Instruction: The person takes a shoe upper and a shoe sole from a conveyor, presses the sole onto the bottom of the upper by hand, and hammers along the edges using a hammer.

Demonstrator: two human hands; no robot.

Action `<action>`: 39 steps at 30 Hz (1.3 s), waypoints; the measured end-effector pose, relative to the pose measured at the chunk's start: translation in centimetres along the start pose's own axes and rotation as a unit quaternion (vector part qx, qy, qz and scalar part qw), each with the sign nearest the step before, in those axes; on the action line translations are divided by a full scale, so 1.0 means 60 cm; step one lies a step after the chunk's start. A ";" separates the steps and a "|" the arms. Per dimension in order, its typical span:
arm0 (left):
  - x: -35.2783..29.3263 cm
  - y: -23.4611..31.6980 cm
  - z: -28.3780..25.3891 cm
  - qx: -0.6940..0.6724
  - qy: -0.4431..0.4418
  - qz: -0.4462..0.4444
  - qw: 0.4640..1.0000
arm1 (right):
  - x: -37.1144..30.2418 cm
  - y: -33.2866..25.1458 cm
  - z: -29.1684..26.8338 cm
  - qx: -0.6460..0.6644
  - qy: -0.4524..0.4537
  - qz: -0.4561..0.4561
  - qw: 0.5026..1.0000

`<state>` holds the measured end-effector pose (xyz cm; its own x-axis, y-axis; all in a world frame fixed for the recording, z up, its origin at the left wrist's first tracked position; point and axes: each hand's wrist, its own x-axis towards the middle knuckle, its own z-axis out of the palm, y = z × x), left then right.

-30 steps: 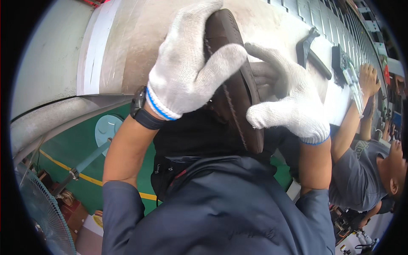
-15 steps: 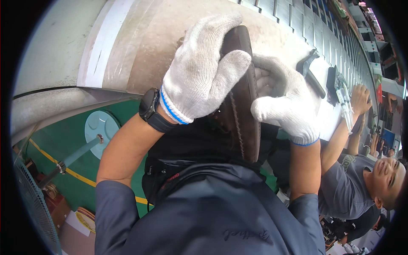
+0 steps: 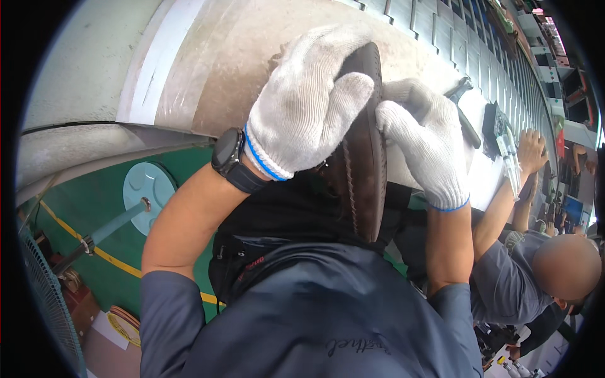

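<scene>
A dark brown leather shoe [image 3: 367, 170] with zigzag stitching along its side stands on edge before me, its sole rim to the right. My left hand [image 3: 309, 101], in a white knit glove, is wrapped around its upper end, thumb across the upper. My right hand [image 3: 425, 132], gloved the same way, is at the sole side. Its fingers are bent and its thumb tip meets the sole's edge; the shoe partly hides the fingertips. A black watch [image 3: 232, 157] is on my left wrist.
A pale worktop [image 3: 233, 63] with tape strips lies beyond my hands, beside a metal roller conveyor [image 3: 441, 31]. A dark-handled tool [image 3: 466, 116] and white tubes [image 3: 509, 154] are on the right. A co-worker [image 3: 513, 271] reaches in there. A light-blue stool [image 3: 148, 189] stands lower left.
My right hand has moved up along the sole edge, its fingers and thumb drawn closer together. The shoe and my left hand have shifted slightly right.
</scene>
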<state>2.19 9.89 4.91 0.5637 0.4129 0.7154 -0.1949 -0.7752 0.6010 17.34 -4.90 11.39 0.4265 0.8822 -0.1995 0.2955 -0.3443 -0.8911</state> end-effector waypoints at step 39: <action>0.150 0.077 -0.123 0.096 -0.023 0.180 0.979 | 0.002 -0.131 0.011 -0.078 0.195 -0.411 0.887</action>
<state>0.46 13.56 16.72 0.5229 0.0776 0.8488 -0.2359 -0.9438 0.2316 14.50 -1.90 18.11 0.2651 0.6884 0.6752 0.7456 0.2977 -0.5962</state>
